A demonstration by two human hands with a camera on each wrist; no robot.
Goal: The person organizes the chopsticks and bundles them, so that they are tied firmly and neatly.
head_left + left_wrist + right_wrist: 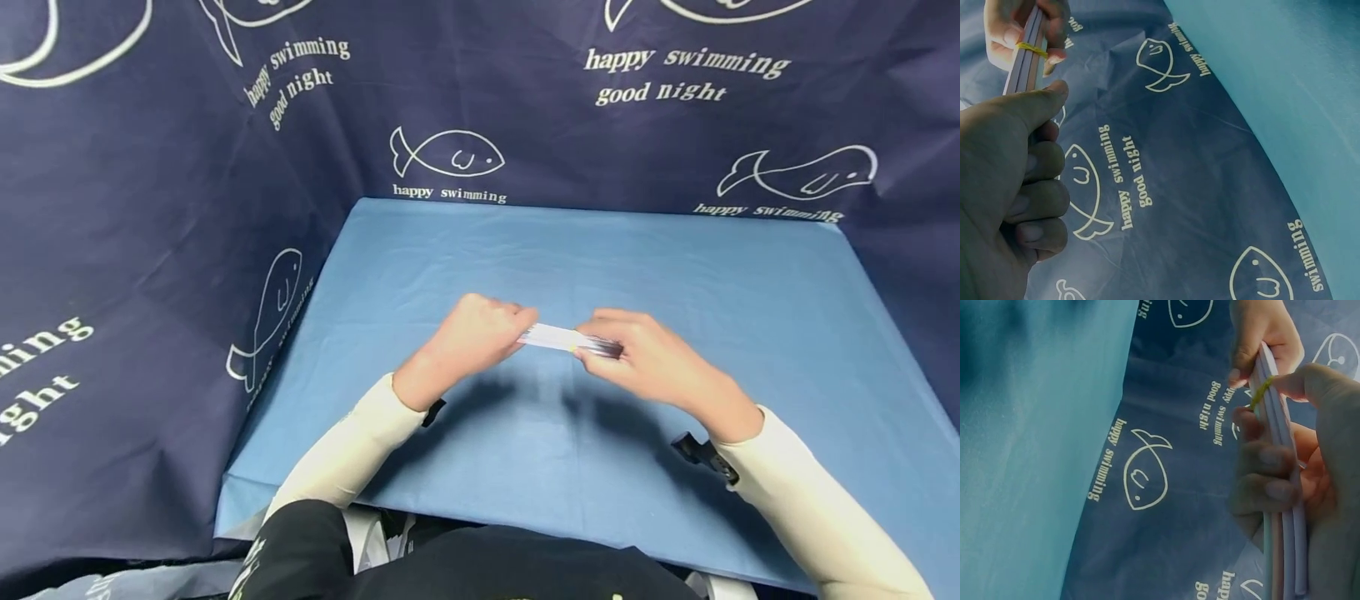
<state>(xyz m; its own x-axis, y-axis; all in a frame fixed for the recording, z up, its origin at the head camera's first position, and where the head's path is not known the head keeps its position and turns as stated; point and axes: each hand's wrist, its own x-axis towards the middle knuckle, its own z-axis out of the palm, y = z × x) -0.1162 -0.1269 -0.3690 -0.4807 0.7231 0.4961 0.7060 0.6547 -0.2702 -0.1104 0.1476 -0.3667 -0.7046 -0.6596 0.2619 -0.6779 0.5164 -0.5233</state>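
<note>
Both hands hold a bundle of slim, pale pastel sticks [553, 337] above the blue table, one hand toward each end. Around the bundle runs a yellow rubber band [1262, 392], close to the thumb and index fingertip of my right hand [652, 354]. The other right fingers curl around the sticks [1285, 550], whose lower ends extend past the palm in the right wrist view. My left hand [483, 329] grips the opposite end, its thumb laid along the sticks [1020, 74] and its fingers curled; that end is hidden inside the hand.
A blue cloth [465, 250] covers the table under the hands. Dark blue curtains [555, 142] printed with fish and lettering rise behind it and at the sides. Small black devices [705, 458] sit at both wrists. The person's dark clothing is at the table's front edge.
</note>
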